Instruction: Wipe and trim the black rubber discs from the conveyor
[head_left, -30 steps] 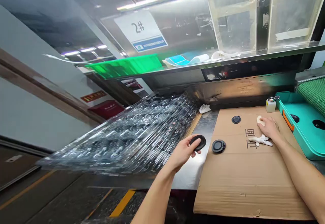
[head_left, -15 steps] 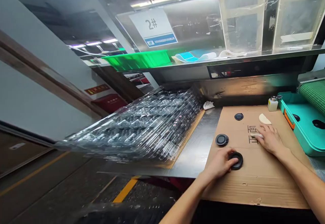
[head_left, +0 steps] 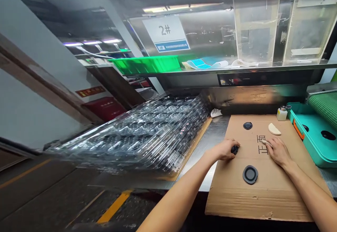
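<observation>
My left hand (head_left: 226, 150) is closed on a small black round part (head_left: 235, 150) at the cardboard's left edge, tilting it up; the fingers partly cover it. My right hand (head_left: 279, 152) rests on the cardboard sheet (head_left: 237, 200), its fingers pinching a small whitish piece (head_left: 266, 143), perhaps a pad or folded cloth. Between the hands and nearer to me, a black ring-shaped disc (head_left: 250, 174) lies flat. Farther back lies a smaller black disc (head_left: 248, 125). A cream half-round pad (head_left: 274, 129) sits beyond my right hand.
A tall stack of clear plastic trays (head_left: 147, 133) stands at left. At the back right is a small white bottle (head_left: 282, 113) with a metal top, beside a teal bin (head_left: 319, 151) holding black parts. A metal shelf (head_left: 237, 67) with a green bin (head_left: 147, 64) crosses above.
My left hand has let go of the ring-shaped disc, which now lies on the cardboard, and has moved away to grip the black part at the left edge. My right hand stays nearly in place.
</observation>
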`<action>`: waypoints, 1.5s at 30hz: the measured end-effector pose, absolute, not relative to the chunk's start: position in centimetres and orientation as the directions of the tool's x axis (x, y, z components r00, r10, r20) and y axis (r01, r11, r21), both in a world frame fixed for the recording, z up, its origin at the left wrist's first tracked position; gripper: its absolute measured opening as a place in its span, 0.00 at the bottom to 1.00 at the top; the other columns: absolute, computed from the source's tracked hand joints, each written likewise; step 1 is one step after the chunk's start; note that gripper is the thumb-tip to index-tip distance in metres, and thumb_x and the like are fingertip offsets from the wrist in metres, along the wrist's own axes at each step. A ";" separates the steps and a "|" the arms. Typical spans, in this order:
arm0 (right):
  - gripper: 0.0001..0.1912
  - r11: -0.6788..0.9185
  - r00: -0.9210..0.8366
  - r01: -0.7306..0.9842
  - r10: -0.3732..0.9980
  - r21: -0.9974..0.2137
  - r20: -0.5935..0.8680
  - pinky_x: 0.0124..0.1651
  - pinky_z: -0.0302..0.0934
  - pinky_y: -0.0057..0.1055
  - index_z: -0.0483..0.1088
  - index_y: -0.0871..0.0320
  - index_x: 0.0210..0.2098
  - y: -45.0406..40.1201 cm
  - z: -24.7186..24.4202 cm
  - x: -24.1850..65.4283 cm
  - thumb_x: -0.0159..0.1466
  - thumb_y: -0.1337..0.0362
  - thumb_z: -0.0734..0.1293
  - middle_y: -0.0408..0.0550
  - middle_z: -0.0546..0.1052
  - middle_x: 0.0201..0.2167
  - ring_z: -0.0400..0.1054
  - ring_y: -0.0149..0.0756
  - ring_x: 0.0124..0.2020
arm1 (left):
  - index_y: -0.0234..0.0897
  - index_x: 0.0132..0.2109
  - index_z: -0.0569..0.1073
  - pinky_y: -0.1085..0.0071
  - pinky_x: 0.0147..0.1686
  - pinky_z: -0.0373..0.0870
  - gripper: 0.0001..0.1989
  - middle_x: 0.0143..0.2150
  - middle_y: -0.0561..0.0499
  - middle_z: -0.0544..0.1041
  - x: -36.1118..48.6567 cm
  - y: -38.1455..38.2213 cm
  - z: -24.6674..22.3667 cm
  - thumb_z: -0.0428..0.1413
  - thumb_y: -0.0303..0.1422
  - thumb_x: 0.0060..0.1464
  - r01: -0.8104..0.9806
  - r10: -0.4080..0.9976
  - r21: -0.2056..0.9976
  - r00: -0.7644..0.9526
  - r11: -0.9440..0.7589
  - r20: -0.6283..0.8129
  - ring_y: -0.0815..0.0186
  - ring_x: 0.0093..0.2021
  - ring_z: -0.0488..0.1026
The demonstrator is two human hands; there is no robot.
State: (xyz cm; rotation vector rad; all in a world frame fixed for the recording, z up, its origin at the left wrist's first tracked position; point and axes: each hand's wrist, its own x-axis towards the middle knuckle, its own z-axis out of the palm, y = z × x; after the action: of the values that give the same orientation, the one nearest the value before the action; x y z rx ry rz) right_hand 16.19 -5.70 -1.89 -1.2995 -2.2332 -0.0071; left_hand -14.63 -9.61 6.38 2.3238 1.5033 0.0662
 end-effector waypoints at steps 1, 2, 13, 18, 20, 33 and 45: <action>0.15 0.530 -0.380 0.806 0.805 -0.265 0.456 0.53 0.58 0.35 0.73 0.53 0.49 -5.8 -1.9 16.2 0.72 0.59 0.57 0.51 0.75 0.43 0.66 0.42 0.47 | 0.42 0.58 0.74 0.65 0.57 0.66 0.31 0.58 0.44 0.75 -14.2 -9.5 6.4 0.63 0.33 0.43 0.894 0.906 0.294 0.393 -0.338 -0.154 0.53 0.58 0.72; 0.15 0.525 -0.377 0.808 0.809 -0.266 0.451 0.53 0.58 0.35 0.73 0.53 0.49 -5.8 -1.8 16.1 0.72 0.59 0.57 0.51 0.75 0.43 0.66 0.42 0.47 | 0.42 0.55 0.76 0.65 0.55 0.68 0.28 0.55 0.43 0.76 -13.7 -9.5 6.3 0.63 0.36 0.44 0.922 0.931 0.254 0.335 -0.292 -0.144 0.53 0.55 0.73; 0.15 0.525 -0.375 0.801 0.815 -0.288 0.442 0.54 0.56 0.34 0.73 0.54 0.49 -6.1 -1.7 16.4 0.71 0.60 0.58 0.50 0.76 0.43 0.65 0.41 0.47 | 0.28 0.48 0.78 0.55 0.48 0.69 0.40 0.51 0.24 0.77 -10.0 -6.5 6.7 0.42 0.62 0.56 0.969 0.971 0.142 -0.179 0.201 -0.156 0.40 0.53 0.75; 0.14 0.511 -0.361 0.806 0.824 -0.299 0.437 0.54 0.56 0.34 0.74 0.54 0.48 -6.3 -1.7 16.2 0.71 0.60 0.59 0.50 0.76 0.42 0.65 0.41 0.47 | 0.35 0.68 0.61 0.57 0.60 0.62 0.50 0.69 0.33 0.61 -14.2 -6.3 7.5 0.60 0.57 0.43 0.942 0.949 0.330 0.159 -0.063 -0.273 0.45 0.66 0.63; 0.14 0.507 -0.356 0.805 0.828 -0.307 0.434 0.54 0.57 0.34 0.74 0.53 0.48 -6.3 -1.7 16.1 0.71 0.60 0.59 0.50 0.76 0.42 0.65 0.41 0.47 | 0.38 0.71 0.53 0.58 0.64 0.57 0.61 0.74 0.35 0.51 -15.0 -6.8 7.0 0.68 0.52 0.34 0.904 0.925 0.385 0.293 -0.185 -0.242 0.46 0.70 0.55; 0.15 0.474 -0.121 0.636 0.840 -0.609 0.528 0.48 0.63 0.33 0.75 0.55 0.44 -6.2 0.0 16.4 0.70 0.56 0.59 0.51 0.78 0.41 0.71 0.41 0.43 | 0.40 0.57 0.70 0.61 0.54 0.69 0.30 0.53 0.45 0.76 -10.5 -9.1 5.3 0.64 0.43 0.49 0.669 0.938 0.659 0.201 -0.342 0.282 0.56 0.52 0.74; 0.11 0.441 -0.246 0.737 0.881 -0.512 0.405 0.46 0.63 0.35 0.76 0.52 0.45 -8.8 0.8 20.6 0.68 0.60 0.63 0.48 0.78 0.40 0.71 0.40 0.42 | 0.41 0.63 0.67 0.55 0.64 0.60 0.45 0.62 0.41 0.65 -3.5 -6.7 0.2 0.69 0.49 0.38 0.559 0.887 0.709 0.411 -0.429 0.212 0.48 0.64 0.61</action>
State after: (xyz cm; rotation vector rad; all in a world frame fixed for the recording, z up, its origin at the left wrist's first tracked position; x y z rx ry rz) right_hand 20.57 -8.81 0.78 -1.3531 -2.0438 0.2841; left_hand -3.51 -6.65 0.24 2.1265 1.2242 0.7891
